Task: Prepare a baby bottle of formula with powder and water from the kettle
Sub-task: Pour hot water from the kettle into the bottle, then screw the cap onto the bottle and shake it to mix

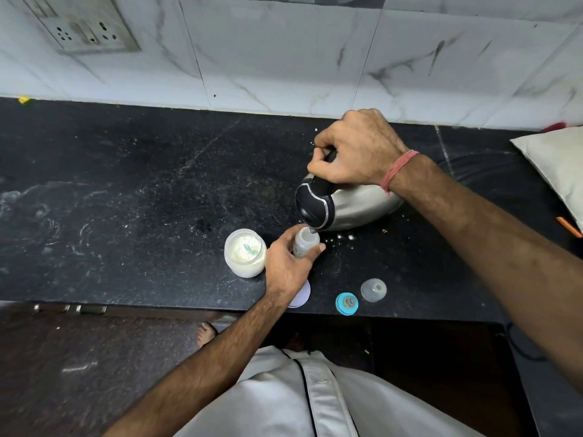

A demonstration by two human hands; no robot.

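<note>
Kettle tilts steeply in your right hand, whose fingers are wrapped around its black handle, spout right over the mouth of the baby bottle. Your left hand grips that bottle upright on the black counter. Left of it stands the open powder jar; nearer you lie the blue ring and clear cap.

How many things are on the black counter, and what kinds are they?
Kettle: 1
Baby bottle: 1
Powder jar: 1
Bottle top parts, blue ring and clear cap: 2
White lid: 1
Total: 6
</note>
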